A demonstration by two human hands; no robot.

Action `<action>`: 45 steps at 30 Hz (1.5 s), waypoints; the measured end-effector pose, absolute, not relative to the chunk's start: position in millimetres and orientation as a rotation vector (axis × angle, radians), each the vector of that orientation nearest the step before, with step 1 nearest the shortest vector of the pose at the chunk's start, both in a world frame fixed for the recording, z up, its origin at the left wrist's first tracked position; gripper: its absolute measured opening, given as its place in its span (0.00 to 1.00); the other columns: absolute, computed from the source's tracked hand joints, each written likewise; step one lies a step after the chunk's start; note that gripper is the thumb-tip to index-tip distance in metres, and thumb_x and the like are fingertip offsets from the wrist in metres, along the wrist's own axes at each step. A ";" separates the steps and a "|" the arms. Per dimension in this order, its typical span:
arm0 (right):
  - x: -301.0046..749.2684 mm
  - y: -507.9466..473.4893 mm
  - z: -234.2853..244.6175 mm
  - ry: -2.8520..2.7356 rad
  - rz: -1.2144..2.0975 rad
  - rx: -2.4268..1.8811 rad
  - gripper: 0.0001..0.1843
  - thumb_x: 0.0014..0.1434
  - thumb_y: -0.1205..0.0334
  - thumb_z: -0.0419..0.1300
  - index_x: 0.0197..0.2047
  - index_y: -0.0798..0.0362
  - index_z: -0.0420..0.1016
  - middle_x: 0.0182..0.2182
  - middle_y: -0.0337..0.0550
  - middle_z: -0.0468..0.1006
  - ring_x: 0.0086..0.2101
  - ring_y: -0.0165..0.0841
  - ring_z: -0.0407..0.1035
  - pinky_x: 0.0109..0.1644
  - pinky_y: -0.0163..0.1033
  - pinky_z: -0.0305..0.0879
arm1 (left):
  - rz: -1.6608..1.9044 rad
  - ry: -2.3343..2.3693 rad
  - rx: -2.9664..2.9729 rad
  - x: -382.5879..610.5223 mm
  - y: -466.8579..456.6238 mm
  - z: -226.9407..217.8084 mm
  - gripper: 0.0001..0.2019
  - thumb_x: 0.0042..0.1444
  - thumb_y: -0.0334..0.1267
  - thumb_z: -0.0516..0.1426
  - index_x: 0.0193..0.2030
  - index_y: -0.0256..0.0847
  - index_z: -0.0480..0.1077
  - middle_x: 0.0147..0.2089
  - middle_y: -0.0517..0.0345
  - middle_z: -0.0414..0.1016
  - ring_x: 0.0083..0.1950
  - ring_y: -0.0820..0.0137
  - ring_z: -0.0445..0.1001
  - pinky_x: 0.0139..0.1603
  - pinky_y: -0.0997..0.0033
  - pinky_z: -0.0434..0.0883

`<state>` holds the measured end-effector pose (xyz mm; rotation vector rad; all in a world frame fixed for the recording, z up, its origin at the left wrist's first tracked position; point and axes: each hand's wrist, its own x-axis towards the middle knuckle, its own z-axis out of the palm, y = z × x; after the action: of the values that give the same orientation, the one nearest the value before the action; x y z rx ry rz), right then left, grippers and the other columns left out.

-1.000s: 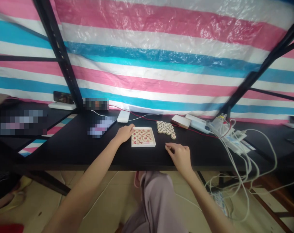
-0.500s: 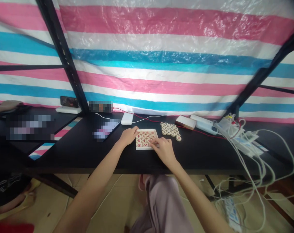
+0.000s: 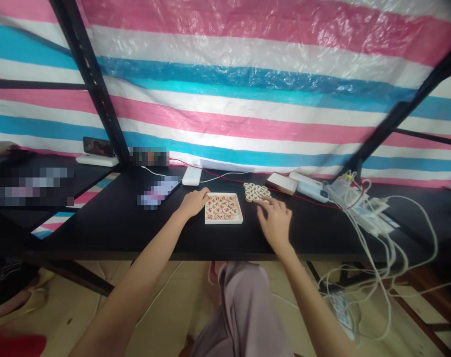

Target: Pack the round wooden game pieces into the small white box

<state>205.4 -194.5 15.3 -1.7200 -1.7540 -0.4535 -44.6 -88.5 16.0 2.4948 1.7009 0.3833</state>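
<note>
A small white square tray (image 3: pixel 223 220) lies on the black table (image 3: pixel 114 223), filled with several round wooden pieces marked in red. My left hand (image 3: pixel 193 202) rests curled against the tray's left edge, holding it. To the tray's right lies a loose cluster of the same round pieces (image 3: pixel 253 191). My right hand (image 3: pixel 273 218) sits at the near right side of that cluster, fingers spread and reaching onto the pieces. I cannot see a piece held in it.
Behind the tray lie a white power bank (image 3: pixel 191 175) with a cable, a phone (image 3: pixel 156 192), a flat box (image 3: pixel 282 183) and a white device (image 3: pixel 310 187). A tangle of white cables (image 3: pixel 363 218) hangs off the table's right. A striped tarp hangs behind black frame posts.
My right hand went from the table's front edge to the tray's right side, then moved right to the loose pieces. My left hand stayed at the tray.
</note>
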 end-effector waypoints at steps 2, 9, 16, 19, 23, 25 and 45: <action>232.8 -192.1 8.3 -1.721 -0.527 -1.819 0.15 0.59 0.60 0.51 0.48 0.49 0.71 0.51 0.48 0.69 0.47 0.42 0.59 0.44 0.45 0.49 | 0.373 1.698 2.491 -44.2 -88.7 16.9 0.15 0.62 0.40 0.40 0.48 0.45 0.63 0.37 0.54 0.74 0.40 0.62 0.72 0.39 0.68 0.64; 269.7 -200.1 -9.2 -1.945 -0.446 -1.761 0.13 0.62 0.58 0.48 0.41 0.51 0.71 0.40 0.46 0.76 0.42 0.37 0.65 0.44 0.41 0.51 | 0.370 1.723 2.455 -43.3 -90.7 20.2 0.16 0.62 0.41 0.40 0.48 0.45 0.63 0.38 0.54 0.74 0.41 0.63 0.72 0.39 0.68 0.64; 223.2 -213.5 12.1 -1.926 -0.100 -1.580 0.16 0.61 0.48 0.49 0.37 0.48 0.72 0.35 0.39 0.77 0.34 0.31 0.68 0.41 0.38 0.50 | 0.375 1.712 2.482 -44.6 -90.3 18.9 0.16 0.62 0.41 0.39 0.48 0.45 0.63 0.38 0.54 0.74 0.40 0.62 0.72 0.38 0.68 0.64; 195.3 -214.3 22.8 -1.958 -0.076 -1.502 0.14 0.62 0.50 0.49 0.38 0.47 0.72 0.37 0.39 0.78 0.35 0.30 0.68 0.43 0.39 0.49 | 0.373 1.712 2.486 -44.7 -91.4 19.8 0.16 0.62 0.41 0.39 0.48 0.46 0.63 0.38 0.54 0.74 0.40 0.62 0.72 0.38 0.68 0.64; 173.9 -209.8 28.6 -2.053 -0.215 -1.515 0.14 0.63 0.54 0.49 0.36 0.49 0.72 0.34 0.39 0.78 0.35 0.30 0.68 0.41 0.39 0.47 | 0.353 1.735 2.465 -44.2 -93.0 21.8 0.16 0.62 0.42 0.39 0.49 0.45 0.63 0.39 0.53 0.74 0.40 0.63 0.73 0.39 0.68 0.64; 170.7 -207.1 28.3 -2.061 -0.260 -1.546 0.14 0.63 0.54 0.49 0.34 0.49 0.72 0.32 0.39 0.78 0.34 0.30 0.67 0.40 0.40 0.47 | 0.350 1.729 2.470 -44.1 -93.2 22.2 0.16 0.62 0.42 0.39 0.49 0.45 0.63 0.39 0.52 0.74 0.40 0.63 0.73 0.39 0.68 0.64; 180.5 -202.8 25.7 -1.997 -0.307 -1.587 0.13 0.62 0.59 0.49 0.39 0.45 0.76 0.44 0.40 0.74 0.43 0.35 0.63 0.43 0.42 0.51 | 0.400 1.674 2.519 -47.0 -90.9 17.2 0.16 0.62 0.41 0.39 0.46 0.45 0.63 0.36 0.53 0.73 0.38 0.61 0.73 0.35 0.68 0.63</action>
<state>180.5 -202.8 25.7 -1.5871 -1.9970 -0.3072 -47.0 -90.9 17.2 2.5187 1.6739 0.3999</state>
